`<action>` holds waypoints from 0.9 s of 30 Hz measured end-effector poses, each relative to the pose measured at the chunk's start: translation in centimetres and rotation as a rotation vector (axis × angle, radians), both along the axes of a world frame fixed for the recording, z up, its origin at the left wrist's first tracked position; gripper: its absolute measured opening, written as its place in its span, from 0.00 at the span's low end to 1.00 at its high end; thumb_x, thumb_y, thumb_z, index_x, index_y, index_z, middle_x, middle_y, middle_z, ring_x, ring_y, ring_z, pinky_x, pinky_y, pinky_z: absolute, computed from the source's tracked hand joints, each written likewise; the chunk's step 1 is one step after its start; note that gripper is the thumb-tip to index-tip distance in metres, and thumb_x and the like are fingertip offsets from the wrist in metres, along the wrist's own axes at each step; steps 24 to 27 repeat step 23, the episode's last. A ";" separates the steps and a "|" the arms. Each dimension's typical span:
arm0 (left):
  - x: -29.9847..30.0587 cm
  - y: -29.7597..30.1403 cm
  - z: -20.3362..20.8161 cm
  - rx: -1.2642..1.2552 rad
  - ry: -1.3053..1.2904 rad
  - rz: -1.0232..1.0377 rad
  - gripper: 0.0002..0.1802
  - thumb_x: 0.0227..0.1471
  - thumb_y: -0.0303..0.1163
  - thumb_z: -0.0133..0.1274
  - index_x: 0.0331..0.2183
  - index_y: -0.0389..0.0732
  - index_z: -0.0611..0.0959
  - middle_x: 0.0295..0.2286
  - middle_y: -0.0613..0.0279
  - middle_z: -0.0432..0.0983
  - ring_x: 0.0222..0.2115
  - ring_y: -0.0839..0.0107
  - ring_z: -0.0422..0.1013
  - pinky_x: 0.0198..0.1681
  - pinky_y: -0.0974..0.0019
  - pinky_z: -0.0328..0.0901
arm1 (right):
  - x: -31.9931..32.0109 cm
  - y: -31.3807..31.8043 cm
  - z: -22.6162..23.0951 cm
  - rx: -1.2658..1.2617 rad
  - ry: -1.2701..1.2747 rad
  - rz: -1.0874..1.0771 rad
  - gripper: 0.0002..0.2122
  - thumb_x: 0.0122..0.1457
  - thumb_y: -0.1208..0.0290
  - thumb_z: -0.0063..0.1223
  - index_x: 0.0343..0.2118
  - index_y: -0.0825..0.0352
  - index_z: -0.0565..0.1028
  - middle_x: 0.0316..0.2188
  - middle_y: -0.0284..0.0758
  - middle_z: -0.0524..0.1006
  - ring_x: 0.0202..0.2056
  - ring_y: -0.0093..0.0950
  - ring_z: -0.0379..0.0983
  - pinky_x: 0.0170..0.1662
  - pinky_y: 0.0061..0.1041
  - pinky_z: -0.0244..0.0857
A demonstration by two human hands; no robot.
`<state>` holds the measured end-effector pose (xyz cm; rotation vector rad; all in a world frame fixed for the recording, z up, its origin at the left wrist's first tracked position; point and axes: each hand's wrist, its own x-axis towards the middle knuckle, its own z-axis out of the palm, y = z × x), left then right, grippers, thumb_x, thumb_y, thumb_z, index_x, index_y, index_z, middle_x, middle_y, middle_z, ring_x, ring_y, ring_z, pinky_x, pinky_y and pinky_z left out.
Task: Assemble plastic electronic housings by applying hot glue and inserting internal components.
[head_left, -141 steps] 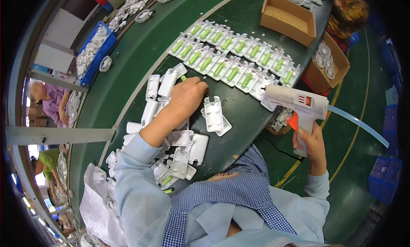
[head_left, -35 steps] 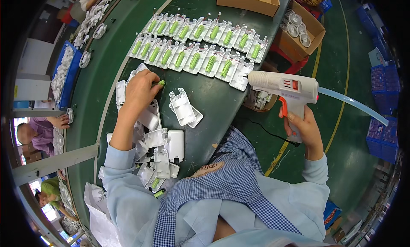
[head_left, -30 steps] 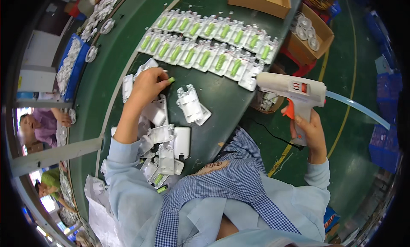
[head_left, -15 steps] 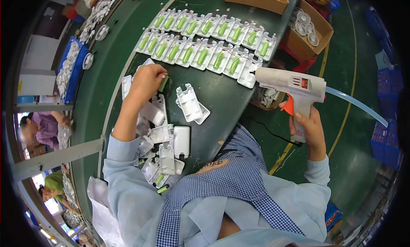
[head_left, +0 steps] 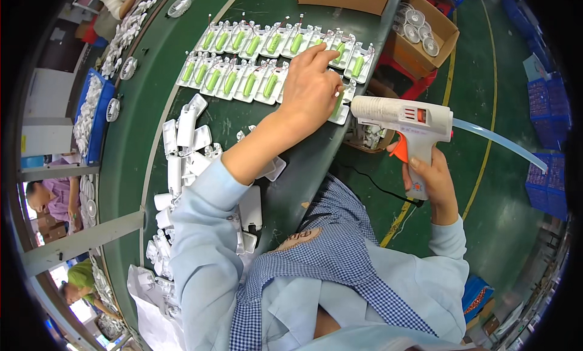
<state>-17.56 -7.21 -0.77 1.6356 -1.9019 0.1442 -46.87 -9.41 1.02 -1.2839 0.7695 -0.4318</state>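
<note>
My right hand grips a white hot glue gun with an orange trigger and a clear glue stick in its back. The gun's nozzle points left at the last white plastic housing of the front row. Over that housing, my left hand holds a green battery, its fingers partly hiding it. Two rows of white housings with green batteries and thin wires stretch leftward. My left hand and forearm cover some of the front row and part of the loose housings.
Loose white housings lie piled left of my forearm. Behind the rows stands a cardboard box; another, holding round fan parts, stands beyond the table's right edge. A black cord hangs from the gun. Other people sit at far left.
My left hand has moved right and away from me, from the loose housings to the front row's end, carrying the green battery. The glue gun has stayed at nearly the same place.
</note>
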 end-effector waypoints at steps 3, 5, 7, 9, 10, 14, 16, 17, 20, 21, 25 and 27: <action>-0.6 -0.8 -1.7 0.021 -0.015 0.025 0.01 0.39 0.26 0.60 0.20 0.41 0.84 0.49 0.54 0.71 0.57 0.51 0.58 0.58 0.44 0.53 | -0.2 0.1 0.0 0.000 -0.005 -0.012 0.21 0.56 0.67 0.49 0.49 0.76 0.66 0.40 0.41 0.78 0.19 0.22 0.69 0.23 0.20 0.65; -0.8 -1.0 -2.2 0.047 -0.018 0.020 0.02 0.39 0.27 0.60 0.19 0.41 0.84 0.51 0.52 0.69 0.59 0.50 0.55 0.59 0.38 0.50 | -0.1 0.1 -0.1 0.002 -0.025 -0.029 0.21 0.56 0.66 0.49 0.48 0.76 0.66 0.33 0.39 0.78 0.19 0.22 0.69 0.23 0.20 0.64; -0.9 -0.9 -2.3 0.043 -0.088 0.041 0.03 0.39 0.28 0.60 0.19 0.40 0.83 0.52 0.52 0.69 0.59 0.50 0.54 0.59 0.37 0.49 | -0.4 0.0 -0.5 0.006 -0.021 -0.018 0.21 0.56 0.66 0.49 0.48 0.76 0.66 0.28 0.38 0.77 0.18 0.22 0.69 0.23 0.20 0.64; -1.0 -1.0 -2.5 0.039 -0.081 0.035 0.03 0.39 0.28 0.60 0.19 0.40 0.83 0.52 0.52 0.68 0.60 0.49 0.54 0.58 0.35 0.49 | -0.5 -0.1 -0.7 0.008 -0.013 -0.012 0.21 0.56 0.65 0.50 0.48 0.76 0.66 0.24 0.37 0.75 0.18 0.22 0.69 0.23 0.20 0.63; -1.0 -1.1 -2.6 0.034 -0.076 0.032 0.04 0.39 0.28 0.60 0.19 0.40 0.83 0.53 0.52 0.68 0.60 0.49 0.53 0.58 0.34 0.49 | -0.5 -0.1 -0.6 0.004 -0.009 -0.021 0.21 0.56 0.65 0.50 0.48 0.76 0.66 0.21 0.35 0.74 0.18 0.22 0.69 0.23 0.20 0.63; -0.9 -0.7 -2.0 0.052 -0.103 0.047 0.04 0.39 0.29 0.60 0.20 0.40 0.83 0.53 0.52 0.67 0.60 0.49 0.53 0.57 0.32 0.48 | -0.2 -0.1 -0.7 0.009 -0.020 -0.023 0.21 0.57 0.64 0.50 0.47 0.75 0.66 0.19 0.35 0.72 0.17 0.22 0.68 0.23 0.19 0.62; -0.6 -0.2 -1.3 0.056 -0.045 0.080 0.04 0.41 0.30 0.61 0.24 0.41 0.84 0.53 0.52 0.66 0.60 0.49 0.53 0.57 0.32 0.48 | 0.2 -0.2 -0.5 0.002 -0.031 -0.025 0.21 0.57 0.64 0.50 0.48 0.75 0.66 0.21 0.36 0.73 0.17 0.21 0.68 0.23 0.19 0.62; -0.4 0.1 -0.5 0.063 -0.016 0.081 0.07 0.42 0.30 0.61 0.29 0.43 0.84 0.53 0.52 0.65 0.59 0.48 0.53 0.57 0.32 0.49 | 0.2 -0.2 -0.6 -0.001 -0.044 -0.027 0.21 0.57 0.64 0.50 0.48 0.75 0.65 0.23 0.36 0.74 0.17 0.21 0.68 0.23 0.19 0.62; 0.6 1.2 1.8 0.005 0.015 0.083 0.11 0.43 0.29 0.60 0.33 0.45 0.84 0.52 0.51 0.66 0.59 0.47 0.54 0.56 0.32 0.49 | -0.2 -0.9 -1.2 0.039 -0.045 0.010 0.22 0.57 0.63 0.50 0.49 0.75 0.65 0.31 0.39 0.77 0.17 0.21 0.68 0.23 0.19 0.62; 1.1 1.8 2.2 -0.001 0.011 0.095 0.11 0.43 0.29 0.60 0.33 0.45 0.84 0.52 0.52 0.66 0.59 0.47 0.54 0.57 0.33 0.49 | -0.1 -1.0 -1.2 0.039 -0.046 0.011 0.22 0.57 0.63 0.50 0.49 0.75 0.65 0.31 0.39 0.77 0.17 0.21 0.68 0.23 0.19 0.62; 2.5 3.1 2.5 0.006 0.028 0.095 0.11 0.43 0.30 0.60 0.34 0.46 0.84 0.53 0.52 0.65 0.60 0.47 0.53 0.59 0.35 0.45 | 0.6 -1.0 -1.1 0.055 -0.055 0.025 0.22 0.57 0.63 0.51 0.49 0.74 0.65 0.37 0.39 0.78 0.18 0.21 0.68 0.23 0.18 0.62; 2.5 3.1 2.5 0.006 0.028 0.095 0.11 0.43 0.30 0.60 0.34 0.46 0.84 0.53 0.52 0.65 0.60 0.47 0.53 0.59 0.35 0.45 | 0.6 -1.0 -1.1 0.055 -0.055 0.025 0.22 0.57 0.63 0.51 0.49 0.74 0.65 0.37 0.39 0.78 0.18 0.21 0.68 0.23 0.18 0.62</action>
